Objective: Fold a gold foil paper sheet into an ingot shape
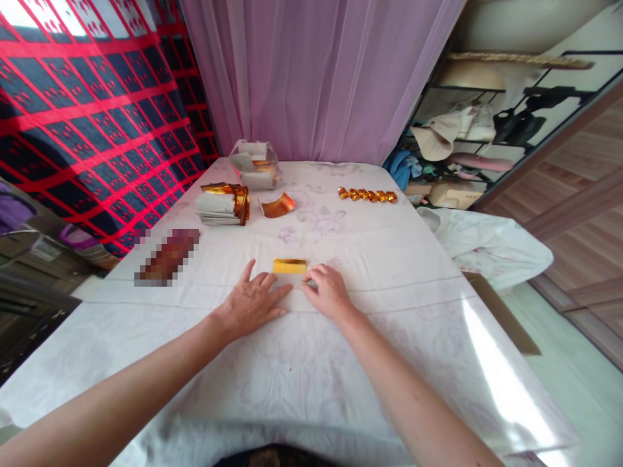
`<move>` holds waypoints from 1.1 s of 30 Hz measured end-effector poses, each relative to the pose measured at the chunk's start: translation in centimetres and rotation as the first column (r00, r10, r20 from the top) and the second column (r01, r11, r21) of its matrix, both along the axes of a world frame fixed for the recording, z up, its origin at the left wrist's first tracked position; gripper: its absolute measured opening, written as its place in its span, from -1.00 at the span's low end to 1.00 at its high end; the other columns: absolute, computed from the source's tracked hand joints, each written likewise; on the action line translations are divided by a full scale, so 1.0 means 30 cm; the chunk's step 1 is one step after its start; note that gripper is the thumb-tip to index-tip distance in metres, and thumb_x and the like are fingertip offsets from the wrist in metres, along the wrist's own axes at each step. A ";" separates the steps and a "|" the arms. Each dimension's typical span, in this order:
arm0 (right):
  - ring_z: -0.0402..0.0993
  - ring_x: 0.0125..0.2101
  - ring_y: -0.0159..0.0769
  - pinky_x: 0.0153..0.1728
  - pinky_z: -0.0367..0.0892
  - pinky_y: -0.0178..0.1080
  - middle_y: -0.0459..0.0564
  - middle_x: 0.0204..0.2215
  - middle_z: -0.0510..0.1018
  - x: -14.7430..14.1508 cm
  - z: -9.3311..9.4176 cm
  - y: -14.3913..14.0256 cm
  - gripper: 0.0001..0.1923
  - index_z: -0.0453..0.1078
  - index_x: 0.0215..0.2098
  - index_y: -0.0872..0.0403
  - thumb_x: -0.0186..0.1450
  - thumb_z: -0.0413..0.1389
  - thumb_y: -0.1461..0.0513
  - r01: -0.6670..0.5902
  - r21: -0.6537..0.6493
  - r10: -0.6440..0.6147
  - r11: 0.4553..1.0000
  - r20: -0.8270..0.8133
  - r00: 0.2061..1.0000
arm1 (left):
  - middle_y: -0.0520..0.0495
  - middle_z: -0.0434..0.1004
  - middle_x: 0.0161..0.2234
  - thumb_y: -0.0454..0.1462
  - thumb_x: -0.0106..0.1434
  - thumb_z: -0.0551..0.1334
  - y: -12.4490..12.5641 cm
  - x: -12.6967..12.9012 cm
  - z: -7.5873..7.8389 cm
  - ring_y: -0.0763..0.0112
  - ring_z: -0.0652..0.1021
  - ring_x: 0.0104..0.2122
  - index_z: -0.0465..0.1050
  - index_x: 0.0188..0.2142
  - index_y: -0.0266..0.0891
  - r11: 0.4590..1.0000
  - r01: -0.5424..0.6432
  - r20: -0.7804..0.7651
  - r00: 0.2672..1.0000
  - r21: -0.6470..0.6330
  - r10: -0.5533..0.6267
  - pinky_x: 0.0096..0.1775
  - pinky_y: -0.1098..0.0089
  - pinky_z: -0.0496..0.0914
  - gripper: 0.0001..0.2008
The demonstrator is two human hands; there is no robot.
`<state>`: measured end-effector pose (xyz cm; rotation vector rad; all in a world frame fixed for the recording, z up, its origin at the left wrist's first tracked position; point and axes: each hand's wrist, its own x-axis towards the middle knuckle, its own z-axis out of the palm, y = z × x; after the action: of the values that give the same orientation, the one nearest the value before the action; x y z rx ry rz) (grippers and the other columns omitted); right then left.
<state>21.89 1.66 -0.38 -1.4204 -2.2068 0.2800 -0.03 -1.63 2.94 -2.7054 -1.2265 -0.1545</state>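
A white flowered cloth covers the table (389, 259). Behind it hangs a sheer lilac curtain (316, 71), daylight glowing through. Left of the table a red-and-black grid fabric (92, 110) stands lit. Right of it are cluttered shelves (487, 130), wood panelling (584, 188) and pale floor (574, 363).

Home, looks like a lived-in room. Bench (389, 259) has a floral cloth under clear plastic, sheer pink curtain (316, 78) behind, red-and-navy blanket (97, 117) hung on the left, open shelves (487, 130) stuffed with hats and clothes on the right, wood-panel door (584, 194).
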 end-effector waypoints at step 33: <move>0.40 -0.05 -0.07 -0.06 0.28 -0.02 0.12 -0.08 0.48 0.021 0.015 -0.029 -0.71 0.41 -0.05 0.04 0.25 0.14 0.19 0.090 0.063 -0.088 0.994 -0.036 0.995 | -0.17 0.51 -0.02 0.02 0.30 0.18 0.120 -0.025 -0.061 0.10 0.48 -0.05 0.39 0.08 -0.15 0.976 -0.141 0.442 0.874 -0.164 0.200 0.08 -0.01 0.25 -0.54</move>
<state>22.51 0.80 0.06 -1.4644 -2.1004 0.1983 -0.78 1.97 1.10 -2.7362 -1.6423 -0.7536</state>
